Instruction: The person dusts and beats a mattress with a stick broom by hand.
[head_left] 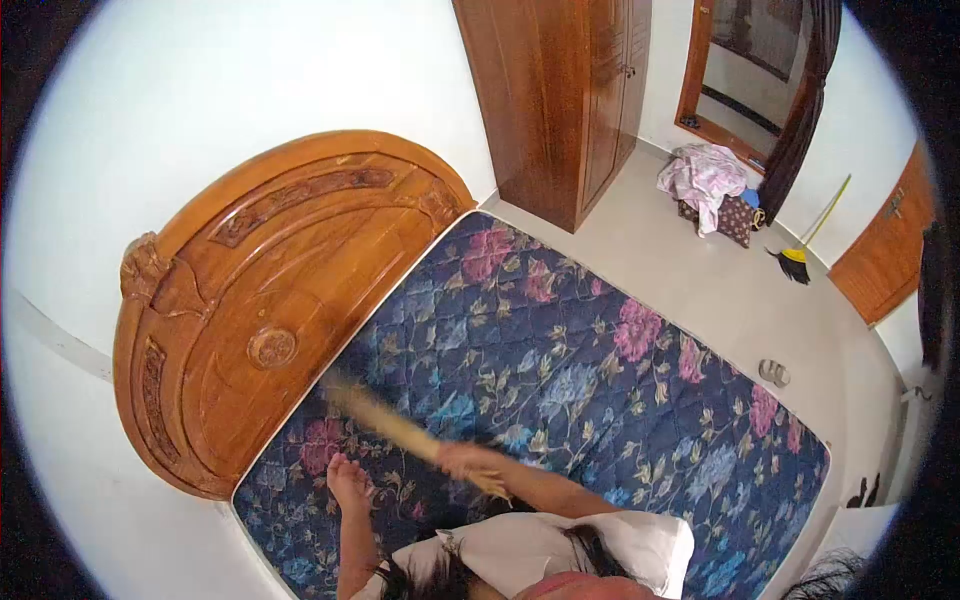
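Note:
My right hand [470, 463] is closed around a pale yellow stick-like brush [385, 420], which is blurred by motion and points up-left over the mattress [600, 400]. The mattress is dark blue with pink and blue flowers. To the left, my left hand [350, 482] rests on the mattress near the headboard end, fingers spread and holding nothing. A white cloth or pillow [600, 545] lies below my arms at the bottom edge, partly covered by dark hair.
A carved wooden headboard [260, 300] stands against the white wall on the left. Behind are a wooden wardrobe [560, 100], a curtained window [770, 70], a cloth pile on a bag [705, 180], a yellow broom [800, 250], a door [890, 250] and sandals [773, 373] on the tiled floor.

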